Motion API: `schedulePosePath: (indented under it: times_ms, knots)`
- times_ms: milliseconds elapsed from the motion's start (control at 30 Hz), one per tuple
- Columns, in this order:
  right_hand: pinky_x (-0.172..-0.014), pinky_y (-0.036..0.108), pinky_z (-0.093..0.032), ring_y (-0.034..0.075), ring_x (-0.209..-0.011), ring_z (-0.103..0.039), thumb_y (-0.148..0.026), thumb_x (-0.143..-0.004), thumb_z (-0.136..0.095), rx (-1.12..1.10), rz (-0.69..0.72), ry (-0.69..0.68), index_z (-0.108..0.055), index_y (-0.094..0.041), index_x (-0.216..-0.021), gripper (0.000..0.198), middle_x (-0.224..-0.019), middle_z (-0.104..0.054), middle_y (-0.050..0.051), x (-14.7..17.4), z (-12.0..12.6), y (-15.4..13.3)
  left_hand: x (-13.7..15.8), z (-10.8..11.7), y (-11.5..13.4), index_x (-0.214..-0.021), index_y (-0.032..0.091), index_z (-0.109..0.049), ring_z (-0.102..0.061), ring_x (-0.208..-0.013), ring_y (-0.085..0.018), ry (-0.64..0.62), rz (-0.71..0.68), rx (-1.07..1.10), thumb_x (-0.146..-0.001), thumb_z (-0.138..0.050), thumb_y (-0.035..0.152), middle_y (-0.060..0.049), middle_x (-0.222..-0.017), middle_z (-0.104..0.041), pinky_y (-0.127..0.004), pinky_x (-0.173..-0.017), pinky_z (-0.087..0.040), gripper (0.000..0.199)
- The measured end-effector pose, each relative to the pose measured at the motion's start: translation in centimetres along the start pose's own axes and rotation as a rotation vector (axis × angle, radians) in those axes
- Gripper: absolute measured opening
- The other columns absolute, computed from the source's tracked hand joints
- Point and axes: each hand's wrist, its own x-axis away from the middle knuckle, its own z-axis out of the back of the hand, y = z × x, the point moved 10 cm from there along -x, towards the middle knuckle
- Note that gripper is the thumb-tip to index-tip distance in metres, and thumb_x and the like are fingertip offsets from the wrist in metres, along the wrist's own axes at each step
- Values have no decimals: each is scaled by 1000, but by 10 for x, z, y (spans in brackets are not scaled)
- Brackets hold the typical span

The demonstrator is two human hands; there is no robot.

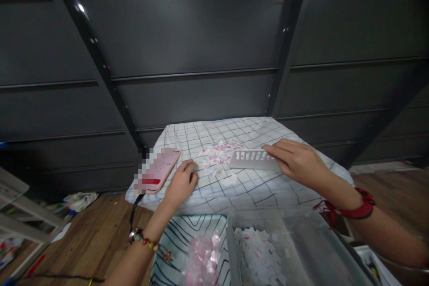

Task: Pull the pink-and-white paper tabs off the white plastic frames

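Note:
My right hand (293, 161) grips the right end of a white slotted plastic piece (253, 161), tilted up on its long edge over the cloth. Just behind its left end lies a loose pile of small white, pink and red paper scraps (217, 151). My left hand (181, 183) rests on the checked tablecloth (197, 134), left of the pile, its fingers bent and apart with nothing in them. Beside that hand lies a pink-cased phone (164, 172), partly blurred out.
In front of the table, a clear plastic bin (301, 241) holds white paper scraps (259, 250). Left of it, pink plastic packets (203, 257) lie on a wavy-striped cloth (181, 228). A dark panelled wall (194, 31) rises behind the table. A white frame (30, 228) stands at left.

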Motion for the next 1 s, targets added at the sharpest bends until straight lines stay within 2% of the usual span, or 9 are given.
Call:
schedulePosePath:
  times_ms: [267, 533, 833, 1000]
  knots:
    - [-60, 25, -43, 14, -66, -55, -6, -77, -42, 93, 4, 11, -62, -13, -90, 25, -69, -63, 4, -2, -6, 1, 0, 0, 0, -101, 13, -59, -50, -108, -22, 1, -3, -4, -81, -42, 16, -11, -115, -52, -38, -99, -38, 27]
    - [-65, 27, -46, 16, -70, -58, -9, -80, -44, 109, -48, 104, -62, -11, -93, 22, -77, -65, 6, 7, 16, 11, 0, 0, 0, -101, 13, -59, -51, -107, -22, 7, -14, -14, -80, -41, 14, -11, -114, -52, -38, -99, -39, 27]
    - [-61, 26, -45, 15, -67, -56, -5, -76, -45, 5, 14, 1, -62, -11, -89, 23, -71, -62, 5, 11, 6, -8, 0, 1, -1, -101, 14, -58, -51, -107, -21, 25, -27, -2, -80, -41, 14, -10, -114, -52, -38, -99, -39, 27]
    - [-61, 27, -45, 15, -67, -56, -4, -76, -44, -9, 15, 30, -61, -11, -90, 23, -71, -62, 5, 6, 9, -11, 0, 0, -1, -102, 13, -58, -51, -107, -22, 17, -26, 1, -81, -42, 15, -11, -115, -52, -38, -99, -39, 27]
